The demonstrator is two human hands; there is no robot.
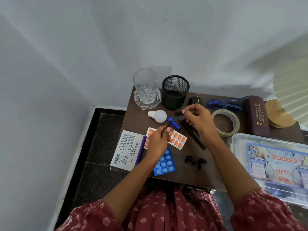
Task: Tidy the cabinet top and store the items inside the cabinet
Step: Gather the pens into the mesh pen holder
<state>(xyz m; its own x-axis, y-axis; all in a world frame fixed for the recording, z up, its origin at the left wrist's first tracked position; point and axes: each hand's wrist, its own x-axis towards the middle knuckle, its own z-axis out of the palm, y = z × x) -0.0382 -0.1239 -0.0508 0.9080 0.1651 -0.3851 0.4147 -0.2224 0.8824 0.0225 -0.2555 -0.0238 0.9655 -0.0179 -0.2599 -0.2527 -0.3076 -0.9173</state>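
My left hand (pixel 157 140) grips a dark pen with a blue tip (pixel 169 123) above an orange pill strip (pixel 176 139) on the brown cabinet top (pixel 141 120). My right hand (pixel 197 119) pinches a small black pen cap (pixel 179 113) just right of the pen tip. Under my right hand lie black pens (pixel 193 136). A blue pill strip (pixel 165 163), two black earbuds (pixel 195 161), a white bulb (pixel 158 115) and a loose blue pen piece (pixel 175 125) lie on the top.
At the back stand a drinking glass on a saucer (pixel 145 87) and a black mesh pen holder (pixel 175 92). A tape roll (pixel 225 122), blue glasses (pixel 225 104), a maroon glasses case (pixel 256 115), a clear first aid box (pixel 273 165) and a white stamp pad box (pixel 126 150) surround my hands.
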